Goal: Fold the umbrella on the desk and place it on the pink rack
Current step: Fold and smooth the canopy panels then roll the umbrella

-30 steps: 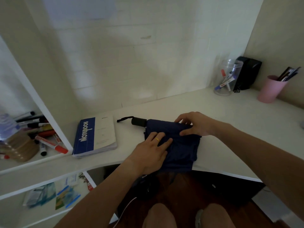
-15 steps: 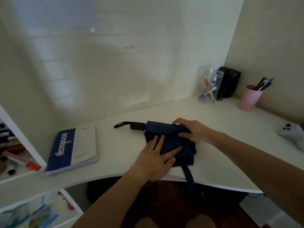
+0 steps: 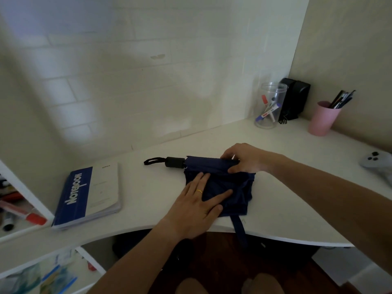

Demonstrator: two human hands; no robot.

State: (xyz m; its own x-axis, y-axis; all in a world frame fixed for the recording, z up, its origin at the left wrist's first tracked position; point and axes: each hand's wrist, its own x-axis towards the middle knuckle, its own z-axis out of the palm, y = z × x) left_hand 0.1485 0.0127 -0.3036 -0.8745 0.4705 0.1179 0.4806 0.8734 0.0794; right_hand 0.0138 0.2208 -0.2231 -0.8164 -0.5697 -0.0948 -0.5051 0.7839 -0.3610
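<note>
A collapsed navy blue umbrella lies on the white desk, its black handle and wrist loop pointing left. Its cloth is spread loosely toward the desk's front edge, and a blue strap hangs over that edge. My left hand lies flat on the cloth, fingers spread, a ring on one finger. My right hand pinches the rolled cloth at the umbrella's right end. No pink rack is in view.
A blue and white notebook lies at the left. At the back right stand a clear jar of markers, a black speaker and a pink cup of pens. A grey game controller sits at the right edge. Shelves with markers are at the left.
The view has swung right and up. My left hand has flattened on the cloth, and my right hand has shifted to pinch the umbrella's right end. The strap now hangs over the edge.
</note>
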